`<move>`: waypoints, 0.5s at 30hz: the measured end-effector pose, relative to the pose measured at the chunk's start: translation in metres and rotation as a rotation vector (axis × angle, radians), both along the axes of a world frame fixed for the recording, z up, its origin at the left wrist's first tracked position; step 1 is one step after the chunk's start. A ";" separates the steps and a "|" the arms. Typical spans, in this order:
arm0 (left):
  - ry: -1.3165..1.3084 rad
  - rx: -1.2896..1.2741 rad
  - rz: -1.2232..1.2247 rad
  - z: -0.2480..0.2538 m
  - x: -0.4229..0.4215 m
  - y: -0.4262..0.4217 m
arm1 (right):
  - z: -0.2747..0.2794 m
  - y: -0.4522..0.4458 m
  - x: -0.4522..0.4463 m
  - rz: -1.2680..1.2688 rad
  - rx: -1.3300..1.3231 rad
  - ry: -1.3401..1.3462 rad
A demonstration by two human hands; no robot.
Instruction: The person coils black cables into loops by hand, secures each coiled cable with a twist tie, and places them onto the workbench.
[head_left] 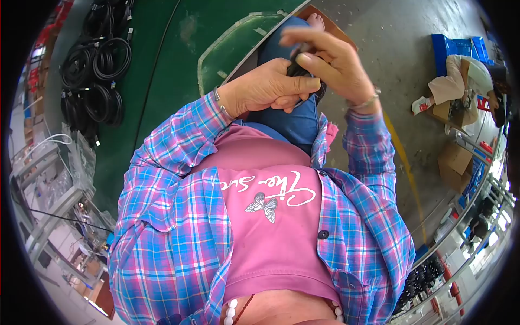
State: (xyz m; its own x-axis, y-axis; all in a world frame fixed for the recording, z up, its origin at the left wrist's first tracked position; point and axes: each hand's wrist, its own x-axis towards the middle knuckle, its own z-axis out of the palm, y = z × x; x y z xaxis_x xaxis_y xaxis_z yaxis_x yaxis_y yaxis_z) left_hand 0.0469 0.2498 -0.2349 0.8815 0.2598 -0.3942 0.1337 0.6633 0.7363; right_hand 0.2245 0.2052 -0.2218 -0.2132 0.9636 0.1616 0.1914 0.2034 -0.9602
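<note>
Head view: 2 bare hands up together, over jeans (292, 122). Left hand (268, 85) clamped on a black item (295, 66), fingers curled, thumb lying across toward the right. Right hand (333, 60) just above and right of it, fingers apart and motion-blurred, thumb near the item; cannot tell if it grips. Item sits between the 2 hands, mostly hidden by fingers, exact shape unclear.

1 silver bangle (222, 104) on left wrist, 1 bracelet (366, 99) on right. Plaid shirt (173, 216) worn open over pink top (271, 244), butterfly print on chest.

Left side: green surface (173, 76), several black cable coils (112, 59) along its far-left part, well apart from the hands. Right side: grey floor (379, 32) with 1 yellow line (402, 151), another person (449, 81) bent over, blue crate (441, 51) beside them, cardboard box (455, 162) near.
</note>
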 end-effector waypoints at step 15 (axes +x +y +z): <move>-0.302 -0.325 0.408 -0.005 -0.008 0.032 | -0.021 0.002 0.036 -0.585 0.241 0.050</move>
State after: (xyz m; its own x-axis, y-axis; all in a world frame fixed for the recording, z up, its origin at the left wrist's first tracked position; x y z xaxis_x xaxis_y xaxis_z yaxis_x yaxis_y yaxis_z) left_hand 0.0386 0.2817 -0.2401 0.8212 0.5091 -0.2579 -0.3629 0.8145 0.4527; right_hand 0.2607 0.2075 -0.2428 0.3513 0.8534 0.3850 0.2926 0.2905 -0.9110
